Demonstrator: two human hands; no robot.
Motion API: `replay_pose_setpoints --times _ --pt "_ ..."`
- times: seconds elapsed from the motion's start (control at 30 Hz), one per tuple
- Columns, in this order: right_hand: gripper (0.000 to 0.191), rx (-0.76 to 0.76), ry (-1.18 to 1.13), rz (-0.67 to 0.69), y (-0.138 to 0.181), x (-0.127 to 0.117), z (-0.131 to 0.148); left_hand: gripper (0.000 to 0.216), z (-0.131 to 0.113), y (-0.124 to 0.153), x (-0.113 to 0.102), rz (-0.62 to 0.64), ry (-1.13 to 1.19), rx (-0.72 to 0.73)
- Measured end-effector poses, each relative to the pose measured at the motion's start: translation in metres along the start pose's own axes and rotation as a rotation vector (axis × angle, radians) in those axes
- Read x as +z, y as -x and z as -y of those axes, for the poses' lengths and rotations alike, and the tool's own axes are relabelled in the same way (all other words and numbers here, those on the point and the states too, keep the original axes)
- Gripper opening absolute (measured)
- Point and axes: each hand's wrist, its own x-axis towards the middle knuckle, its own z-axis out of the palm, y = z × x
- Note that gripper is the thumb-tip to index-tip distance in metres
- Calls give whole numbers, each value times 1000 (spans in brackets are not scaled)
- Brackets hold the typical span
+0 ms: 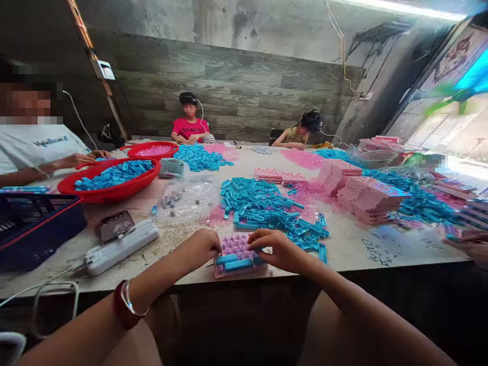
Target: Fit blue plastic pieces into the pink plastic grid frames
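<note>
A pink studded plate lies at the table's near edge with a few blue bars pressed along its front. My left hand rests curled against the plate's left edge. My right hand is closed on the plate's right side, fingertips pinched at a blue bar. Just beyond the plate spreads a heap of loose blue bars.
Red bowls of blue and pink parts stand at the left, beside a white power strip and a clear bag. Stacks of pink plates sit at the right. Three other people sit around the table; another person's hand shows at the far right.
</note>
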Motion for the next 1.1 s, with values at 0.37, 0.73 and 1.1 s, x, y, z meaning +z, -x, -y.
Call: replay_pose_setpoints --times 0.37,0.73,1.1 --pt "32 1 16 -10 0 1 -2 24 5 -1 6 -42 -4 85" --pt "30 3 15 -13 1 1 -4 13 -8 2 3 -66 -70 -1" --pt "32 32 38 -37 0 2 -4 13 -7 1 7 -56 -105 -12"
